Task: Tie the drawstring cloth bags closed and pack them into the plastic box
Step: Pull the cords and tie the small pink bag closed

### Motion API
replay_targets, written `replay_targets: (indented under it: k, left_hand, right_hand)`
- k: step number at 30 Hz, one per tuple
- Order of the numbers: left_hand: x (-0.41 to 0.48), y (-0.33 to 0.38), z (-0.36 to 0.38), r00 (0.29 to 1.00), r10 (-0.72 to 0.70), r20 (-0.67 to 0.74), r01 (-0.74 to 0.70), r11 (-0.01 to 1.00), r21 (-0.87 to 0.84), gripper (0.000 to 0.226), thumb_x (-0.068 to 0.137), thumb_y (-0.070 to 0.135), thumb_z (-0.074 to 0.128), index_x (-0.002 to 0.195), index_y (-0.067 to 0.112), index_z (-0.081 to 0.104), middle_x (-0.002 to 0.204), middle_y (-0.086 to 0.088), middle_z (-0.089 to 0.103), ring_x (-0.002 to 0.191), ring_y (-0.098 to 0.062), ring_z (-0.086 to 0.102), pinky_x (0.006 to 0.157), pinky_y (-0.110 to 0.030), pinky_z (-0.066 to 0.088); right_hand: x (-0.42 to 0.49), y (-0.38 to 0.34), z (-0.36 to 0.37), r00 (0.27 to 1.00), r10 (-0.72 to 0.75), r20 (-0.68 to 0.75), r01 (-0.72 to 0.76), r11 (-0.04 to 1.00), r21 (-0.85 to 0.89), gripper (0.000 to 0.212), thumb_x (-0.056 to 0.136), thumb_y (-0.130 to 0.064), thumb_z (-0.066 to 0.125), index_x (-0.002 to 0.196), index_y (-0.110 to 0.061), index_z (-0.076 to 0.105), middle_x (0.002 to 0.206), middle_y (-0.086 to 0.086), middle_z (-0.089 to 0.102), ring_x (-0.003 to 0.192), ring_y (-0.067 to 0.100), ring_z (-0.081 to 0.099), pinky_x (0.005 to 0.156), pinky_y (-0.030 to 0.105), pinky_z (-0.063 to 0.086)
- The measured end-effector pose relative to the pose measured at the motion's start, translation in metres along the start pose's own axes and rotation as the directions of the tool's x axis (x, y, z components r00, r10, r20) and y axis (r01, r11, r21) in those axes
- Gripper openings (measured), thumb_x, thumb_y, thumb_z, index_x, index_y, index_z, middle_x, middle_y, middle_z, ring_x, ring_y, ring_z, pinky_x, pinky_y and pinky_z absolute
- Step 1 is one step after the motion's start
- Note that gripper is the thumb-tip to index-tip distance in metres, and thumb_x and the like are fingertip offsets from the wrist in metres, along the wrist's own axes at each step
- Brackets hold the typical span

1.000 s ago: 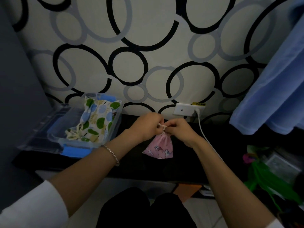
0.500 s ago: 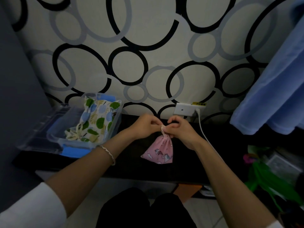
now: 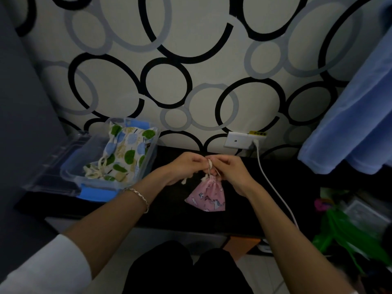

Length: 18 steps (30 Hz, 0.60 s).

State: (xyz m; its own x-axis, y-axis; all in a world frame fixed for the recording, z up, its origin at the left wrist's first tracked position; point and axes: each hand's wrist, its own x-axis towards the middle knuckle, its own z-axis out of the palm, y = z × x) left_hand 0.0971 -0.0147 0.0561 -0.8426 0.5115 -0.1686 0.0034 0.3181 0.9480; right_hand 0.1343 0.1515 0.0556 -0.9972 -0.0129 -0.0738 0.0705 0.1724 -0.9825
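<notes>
A small pink drawstring bag [image 3: 209, 196] with a unicorn print hangs over the black table, its neck gathered tight. My left hand [image 3: 184, 166] and my right hand [image 3: 230, 168] meet just above it, both pinching its cream drawstring [image 3: 209, 164]; one knotted cord end dangles under my left hand. To the left stands the clear plastic box [image 3: 148, 158] with blue clips. Inside it lies a white bag [image 3: 125, 153] with green and blue leaves, its cords bunched at the near end.
The box's clear lid [image 3: 53, 164] lies at its left. A white wall socket [image 3: 240, 140] holds a plug whose white cable [image 3: 273, 187] runs down past my right wrist. Blue cloth [image 3: 356, 124] hangs at the right, green plastic clutter [image 3: 343, 232] below it.
Both hands have risen slightly and drawn the cord up, so the pink bag's neck has closed tighter and the bag hangs lower below my fingers.
</notes>
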Motion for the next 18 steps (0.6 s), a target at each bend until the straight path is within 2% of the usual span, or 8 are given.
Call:
replay_targets:
  k: [2, 3, 5, 7, 11, 14, 18]
  left_hand:
    - [0.000, 0.003, 0.000, 1.000, 0.002, -0.003, -0.002, 1.000, -0.006, 0.018, 0.093, 0.030, 0.060, 0.082, 0.020, 0.070, 0.072, 0.007, 0.063, 0.057, -0.004, 0.043, 0.052, -0.021, 0.031]
    - [-0.001, 0.003, 0.001, 1.000, -0.010, -0.011, 0.010, 1.000, -0.021, 0.019, 0.093, 0.030, 0.060, 0.081, 0.018, 0.069, 0.068, 0.008, 0.061, 0.054, -0.003, 0.041, 0.050, -0.020, 0.030]
    - [0.000, 0.004, 0.001, 0.999, -0.032, -0.012, 0.032, 0.999, -0.033, 0.023, 0.093, 0.032, 0.059, 0.078, 0.017, 0.068, 0.061, 0.010, 0.057, 0.051, -0.002, 0.038, 0.048, -0.018, 0.028]
    - [0.000, 0.005, 0.000, 0.999, -0.044, 0.010, 0.045, 0.997, -0.060, 0.023, 0.094, 0.032, 0.057, 0.080, 0.018, 0.068, 0.065, 0.008, 0.057, 0.053, -0.003, 0.038, 0.048, -0.018, 0.027]
    - [0.000, 0.002, -0.003, 0.997, -0.050, 0.066, 0.062, 0.980, -0.189, 0.025, 0.096, 0.031, 0.053, 0.090, 0.011, 0.068, 0.068, 0.006, 0.055, 0.053, -0.003, 0.037, 0.048, -0.018, 0.026]
    - [-0.001, 0.003, -0.002, 0.998, -0.037, 0.058, 0.045, 0.989, -0.142, 0.024, 0.097, 0.028, 0.053, 0.084, 0.014, 0.068, 0.066, 0.007, 0.056, 0.052, -0.003, 0.038, 0.049, -0.018, 0.028]
    - [-0.001, 0.007, 0.005, 1.000, -0.010, 0.009, 0.010, 0.999, -0.052, 0.023, 0.096, 0.025, 0.056, 0.082, 0.014, 0.071, 0.063, 0.008, 0.058, 0.043, 0.000, 0.039, 0.044, -0.016, 0.030]
  right_hand:
    - [0.000, 0.002, -0.002, 1.000, 0.018, 0.020, -0.019, 0.999, 0.040, 0.020, 0.094, -0.012, 0.059, 0.109, -0.014, 0.072, 0.096, 0.018, 0.073, 0.084, 0.025, 0.068, 0.078, 0.038, 0.055]
    - [-0.001, 0.002, -0.003, 0.999, 0.017, 0.035, -0.018, 0.999, 0.042, 0.022, 0.092, -0.009, 0.061, 0.110, -0.015, 0.071, 0.098, 0.016, 0.073, 0.088, 0.025, 0.070, 0.079, 0.038, 0.056]
    - [-0.002, 0.003, -0.002, 0.999, -0.015, 0.040, 0.014, 1.000, 0.020, 0.023, 0.088, -0.004, 0.064, 0.109, -0.012, 0.071, 0.097, 0.013, 0.074, 0.085, 0.021, 0.072, 0.075, 0.033, 0.059]
    - [-0.003, 0.002, 0.000, 0.999, -0.039, -0.004, 0.039, 0.999, 0.037, 0.019, 0.087, 0.000, 0.065, 0.102, -0.008, 0.073, 0.094, 0.015, 0.073, 0.080, 0.020, 0.071, 0.070, 0.031, 0.059]
    - [-0.005, 0.006, 0.001, 0.998, -0.001, -0.068, 0.013, 0.985, 0.173, 0.011, 0.090, -0.002, 0.062, 0.093, -0.005, 0.071, 0.092, 0.017, 0.072, 0.082, 0.024, 0.070, 0.066, 0.030, 0.059]
    - [-0.006, 0.009, 0.003, 0.997, 0.023, -0.076, -0.002, 0.963, 0.269, 0.012, 0.094, -0.008, 0.058, 0.091, -0.002, 0.068, 0.088, 0.017, 0.068, 0.079, 0.023, 0.068, 0.064, 0.032, 0.058]
    - [-0.004, 0.007, 0.012, 0.992, 0.099, -0.082, -0.068, 0.943, 0.325, 0.021, 0.098, -0.023, 0.052, 0.080, -0.013, 0.060, 0.072, 0.005, 0.064, 0.070, 0.018, 0.064, 0.063, 0.029, 0.051]
